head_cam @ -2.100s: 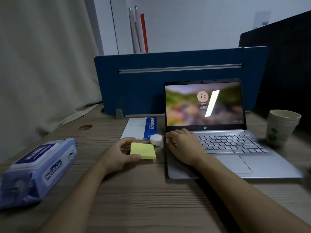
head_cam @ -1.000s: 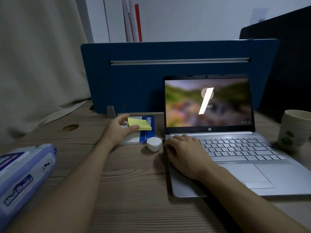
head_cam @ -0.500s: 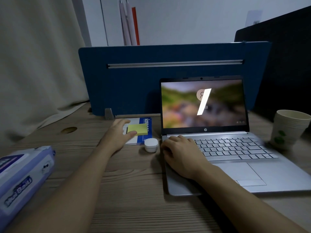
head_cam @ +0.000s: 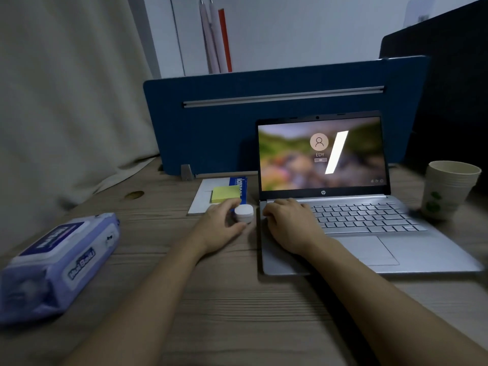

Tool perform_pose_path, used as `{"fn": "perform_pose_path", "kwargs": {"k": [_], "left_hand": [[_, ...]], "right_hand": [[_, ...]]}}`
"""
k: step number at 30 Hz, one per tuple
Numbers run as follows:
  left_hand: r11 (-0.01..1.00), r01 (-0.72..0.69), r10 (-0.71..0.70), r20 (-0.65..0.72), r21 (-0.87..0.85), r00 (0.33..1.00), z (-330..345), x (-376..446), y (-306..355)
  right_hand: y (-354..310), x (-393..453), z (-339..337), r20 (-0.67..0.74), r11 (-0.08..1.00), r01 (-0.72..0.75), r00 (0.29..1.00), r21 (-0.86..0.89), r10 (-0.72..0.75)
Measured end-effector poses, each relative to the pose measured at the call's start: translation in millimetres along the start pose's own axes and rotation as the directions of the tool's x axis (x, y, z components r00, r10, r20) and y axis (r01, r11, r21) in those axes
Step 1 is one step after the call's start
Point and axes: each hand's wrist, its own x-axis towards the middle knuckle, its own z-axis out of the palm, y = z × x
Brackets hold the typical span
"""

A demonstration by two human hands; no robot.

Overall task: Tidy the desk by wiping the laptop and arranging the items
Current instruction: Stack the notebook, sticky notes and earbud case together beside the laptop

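- My left hand [head_cam: 221,228] is curled round the small white jar [head_cam: 244,213], thumb and fingers on either side of it. Whether I'm already squeezing it or only touching, I can't tell.
- My right hand [head_cam: 289,225] lies flat and loose on the left end of the laptop [head_cam: 369,249] deck, fingers over the keyboard edge, gripping nothing.
- The jar stands on the desk [head_cam: 211,299] just beside the laptop's left edge and right at the near corner of the notebook [head_cam: 203,194]. If I pull it sideways carelessly, it could knock the laptop or catch on the notebook and tip.
- The jar is smooth and round. A light pinch might let it slip out and roll toward the desk edge.
- The sticky pad [head_cam: 225,194] sits on the notebook, just behind my fingers. Lifting my hand forward could nudge it off square and undo that bit of arranging.
- The laptop is open and lit at a login screen. Leaning on my right hand could press keys, or push the machine back toward the blue divider [head_cam: 211,128].
- The paper cups [head_cam: 446,188] stand near the laptop's right side. Shoving the laptop that way could topple them.
- The wipes [head_cam: 60,262] lie well apart on my left. Reaching across for them later, my forearm could sweep the jar.
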Motion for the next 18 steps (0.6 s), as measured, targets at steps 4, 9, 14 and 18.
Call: {"fn": "perform_pose_path", "kwargs": {"k": [4, 9, 14, 18], "left_hand": [[0.999, 0.015, -0.015, -0.001, 0.046, 1.0, 2.1, 2.8, 2.5], [0.999, -0.026, 0.026, -0.015, -0.022, 1.0, 8.2, 12.8, 5.7], [0.998, -0.056, 0.053, -0.114, -0.017, 0.992, 1.6, 24.8, -4.2], [1.0, 0.006, -0.001, -0.212, 0.02, 0.977, -10.9, 28.8, -25.2]], "right_hand": [[1.3, -3.6, -2.4, -0.013, 1.0, -0.03, 0.999, 0.0, 0.03], [1.2, -0.2, 0.1, -0.024, 1.0, -0.025, 0.999, -0.003, 0.025], [1.2, 5.2, 7.7, -0.007, 0.999, 0.002, 1.0, -0.032, -0.002], [2.8, 6.3, 11.0, -0.016, 0.999, 0.012, 1.0, -0.031, -0.012]]}}
